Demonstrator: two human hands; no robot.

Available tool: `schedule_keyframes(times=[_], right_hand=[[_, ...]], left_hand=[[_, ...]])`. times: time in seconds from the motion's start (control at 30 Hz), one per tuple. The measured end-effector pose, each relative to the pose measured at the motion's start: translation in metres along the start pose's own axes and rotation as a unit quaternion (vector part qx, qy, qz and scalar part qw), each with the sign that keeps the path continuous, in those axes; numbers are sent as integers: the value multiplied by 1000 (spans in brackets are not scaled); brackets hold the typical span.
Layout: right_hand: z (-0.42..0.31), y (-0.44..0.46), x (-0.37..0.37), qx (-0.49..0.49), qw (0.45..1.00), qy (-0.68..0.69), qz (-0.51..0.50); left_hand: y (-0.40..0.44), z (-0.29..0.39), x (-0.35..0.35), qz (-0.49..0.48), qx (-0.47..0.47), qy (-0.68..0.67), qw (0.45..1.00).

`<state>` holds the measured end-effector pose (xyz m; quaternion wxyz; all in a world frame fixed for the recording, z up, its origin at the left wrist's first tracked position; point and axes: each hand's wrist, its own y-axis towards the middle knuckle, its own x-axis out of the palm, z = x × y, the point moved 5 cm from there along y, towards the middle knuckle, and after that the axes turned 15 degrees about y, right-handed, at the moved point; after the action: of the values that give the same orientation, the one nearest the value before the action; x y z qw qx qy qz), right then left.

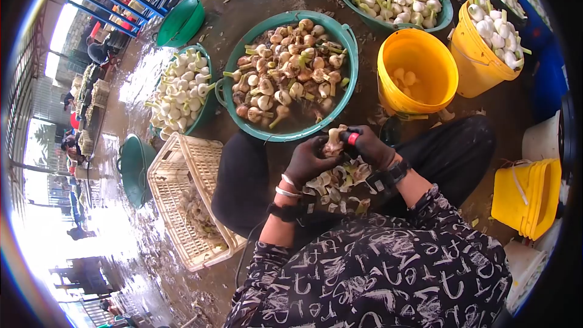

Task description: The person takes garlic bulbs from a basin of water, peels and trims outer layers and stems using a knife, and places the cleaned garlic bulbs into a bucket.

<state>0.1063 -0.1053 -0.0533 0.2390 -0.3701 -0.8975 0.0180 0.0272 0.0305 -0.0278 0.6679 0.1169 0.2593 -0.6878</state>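
My left hand [308, 161], in a dark glove, is closed around a garlic bulb [333, 144] in front of my lap. Close against the bulb, my gloved right hand [373, 149] is closed on a small tool with a red part [353, 138]; its working end cannot be made out. Beneath both hands lie loose garlic peelings [337, 183]. Just beyond them stands a wide green tub [226, 98] full of brownish unpeeled garlic bulbs [291, 73].
A yellow bucket [419, 106] with a few bulbs stands right of the tub; another yellow bucket [486, 79] is heaped with white garlic. More white garlic fills green basins [446, 15] behind and left. A cream plastic crate [167, 206] leans by my left leg.
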Motion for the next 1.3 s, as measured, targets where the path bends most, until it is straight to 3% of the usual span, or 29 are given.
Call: schedule_keyframes(times=[0.07,0.13,0.17,0.2,0.23,0.27,0.3,0.33,0.37,0.43,0.47,0.53,0.57,0.67,0.7,0.73,0.77,0.9,0.97,1.0,1.03,1.07,1.1,1.17,1.23,1.3], right_hand=[[15,0,-11,104,989,104,-19],[33,6,-27,69,996,47,-25],[47,10,-45,-11,972,-225,71],[48,10,-52,-88,860,-476,159],[54,8,-56,29,817,-557,147],[52,9,-55,29,816,-558,146],[54,13,-54,53,920,-360,144],[56,16,-49,75,978,-143,134],[45,15,-38,77,978,-144,133],[19,12,-12,10,995,20,93],[16,10,-7,11,995,21,94],[4,4,5,-66,987,-135,62],[-3,3,7,-57,984,-165,36],[3,7,6,-61,994,-82,-23],[2,6,1,-61,994,-82,-24],[3,3,-2,7,999,-28,-20],[6,1,-3,76,997,27,-15],[16,-4,2,140,982,125,22],[23,-13,19,247,935,254,5],[24,-14,17,249,934,255,7],[14,-8,12,103,991,87,-20],[3,-6,13,-48,994,-85,-47],[9,-1,6,-48,994,-84,-48],[37,6,-2,189,973,126,-44],[40,6,1,173,977,124,-18],[31,4,5,157,980,122,9]], left_hand=[[-2,15,-4,-33,-22,-78,996],[-2,20,-2,-67,-39,-155,985],[-1,18,-4,-40,-41,-184,981],[-1,16,-6,-13,-43,-213,976],[-1,16,-9,-7,-34,-183,983],[0,12,-6,-6,-34,-184,982],[3,6,-3,19,-21,-154,988],[5,2,-3,45,-8,-123,991],[5,0,-2,46,-9,-125,991],[7,-4,-2,41,-32,5,999],[7,-6,-2,40,-33,5,999],[7,-5,-1,27,-12,65,997],[6,-4,-1,27,-13,65,997],[2,-6,-3,12,-32,85,996],[1,-10,-2,-9,-40,-4,999],[1,-13,0,-29,-48,-93,994],[2,-15,1,-29,-49,-93,994],[8,-10,7,17,-25,-163,986],[10,-13,12,59,-2,-165,984],[10,-17,14,58,-3,-166,984],[8,-12,9,80,1,-76,994],[7,-2,3,101,5,15,995],[5,9,-2,147,16,24,989],[7,-5,0,132,17,33,991],[8,-13,2,115,17,40,992],[10,-20,6,47,-39,67,996]])
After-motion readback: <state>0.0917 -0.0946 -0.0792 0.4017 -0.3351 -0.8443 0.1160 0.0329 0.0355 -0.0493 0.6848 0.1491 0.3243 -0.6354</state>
